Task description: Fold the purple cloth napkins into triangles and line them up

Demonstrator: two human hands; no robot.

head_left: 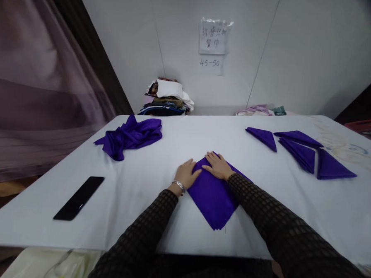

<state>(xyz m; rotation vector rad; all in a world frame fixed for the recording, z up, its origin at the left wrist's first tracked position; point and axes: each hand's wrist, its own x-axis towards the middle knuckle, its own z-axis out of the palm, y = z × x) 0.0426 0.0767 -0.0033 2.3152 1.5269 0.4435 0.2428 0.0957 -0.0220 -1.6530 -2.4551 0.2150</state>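
White table (139, 194), with a purple cloth (215, 200) front and centre, folded into a flat, layered diamond. Crumpled purple heap (132, 134) off left, folded purple pieces (333, 165) right, black phone (79, 198) nearer left. Left hand (186, 174) and right hand (217, 165) rest on the cloth, fingers stretched out, gripping nothing, kinda blocking its far edges.

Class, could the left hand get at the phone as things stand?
Probably yes: the left hand rests at the edge of a folded purple cloth, and only tablecloth shows between it and the phone.
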